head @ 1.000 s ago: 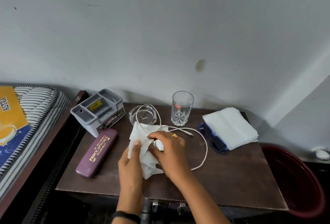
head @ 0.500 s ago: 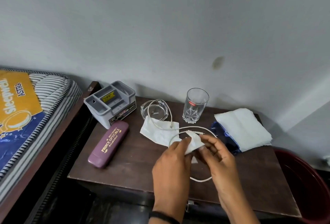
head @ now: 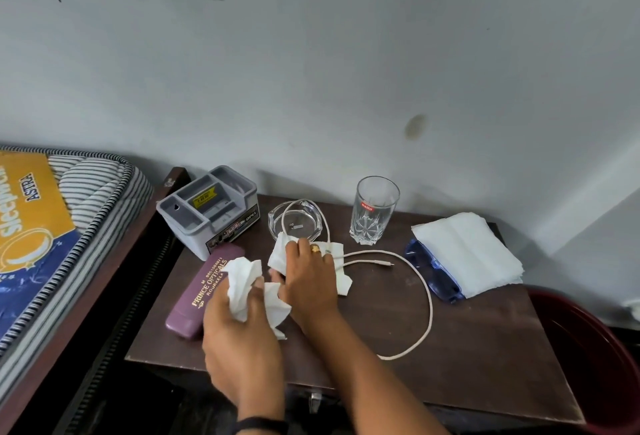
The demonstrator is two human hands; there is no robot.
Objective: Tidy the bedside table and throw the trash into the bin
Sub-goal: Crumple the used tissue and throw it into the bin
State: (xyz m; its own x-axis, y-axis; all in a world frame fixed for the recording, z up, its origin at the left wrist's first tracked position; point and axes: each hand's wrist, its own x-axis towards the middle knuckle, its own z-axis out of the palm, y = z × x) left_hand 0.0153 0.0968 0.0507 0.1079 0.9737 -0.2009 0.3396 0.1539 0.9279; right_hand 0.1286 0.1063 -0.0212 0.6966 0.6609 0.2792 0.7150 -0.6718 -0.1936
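My left hand grips a crumpled white tissue above the front left of the dark brown bedside table. My right hand lies on a second white tissue flat on the table, fingers curled over its left part. A white cable runs from the glass ashtray across that tissue and loops to the right. The dark red bin stands at the table's right side.
A purple spectacle case lies at the left, behind it a grey organiser box. A drinking glass stands at the back. Folded white napkins cover blue glasses at the right. A mattress lies left.
My left hand has taken the crumpled tissue and moved left with it. My right hand has let go of it and come down on the flat tissue by the ashtray.
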